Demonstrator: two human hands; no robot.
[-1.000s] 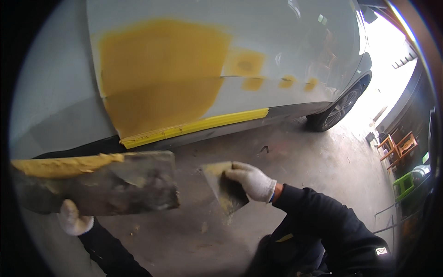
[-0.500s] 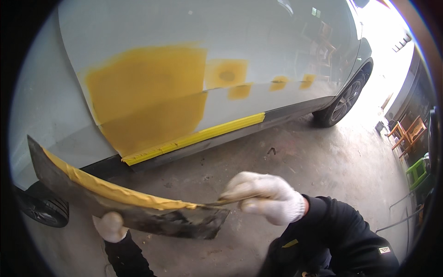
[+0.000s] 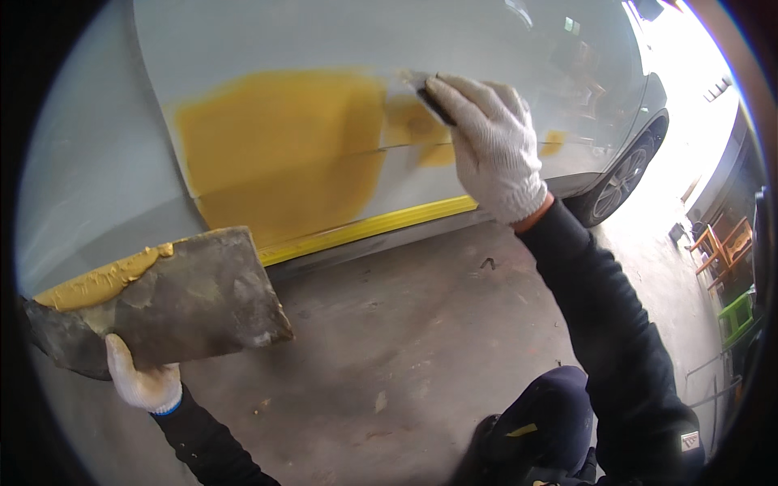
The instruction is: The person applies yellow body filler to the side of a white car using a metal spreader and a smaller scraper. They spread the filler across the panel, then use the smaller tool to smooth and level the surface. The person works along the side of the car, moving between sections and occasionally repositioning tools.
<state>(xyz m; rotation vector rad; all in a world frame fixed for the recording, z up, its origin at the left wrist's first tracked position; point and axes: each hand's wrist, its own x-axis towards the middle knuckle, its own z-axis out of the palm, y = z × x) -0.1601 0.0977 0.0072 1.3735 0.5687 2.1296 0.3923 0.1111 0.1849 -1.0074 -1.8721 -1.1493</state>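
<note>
Holding a broad, dark mixing board (image 3: 203,296) in the white-gloved left hand (image 3: 142,377), gripping it near the lower edge with the thumb in front; hiding the other fingers behind, making their exact curl impossible to tell. Carrying a thick ridge of tan putty (image 3: 105,279) along the board's upper edge, toward the left corner.

Pinching a thin, dark spreader (image 3: 436,107) in the bunched fingers of the gloved right hand (image 3: 494,146), leaving the thumb's place uncertain. Aiming the spreader at the pale grey car door (image 3: 267,32), by the upper edge of a small patch (image 3: 413,121) of ochre, just right of a large patch (image 3: 284,138) covering the door's lower left corner; leaving contact with the paint unclear.

Showing yellow tape (image 3: 381,229) along the door's lower edge, a wheel (image 3: 620,186) past its right edge, and, toward the right edge of the concrete floor (image 3: 365,324), a wooden chair (image 3: 729,247) and a green stool (image 3: 736,318).

Apparently working at the spreading stage; probably calling next for a flat, evenly pressed stroke over the small patch, while steadying the loaded board clear of the door.
</note>
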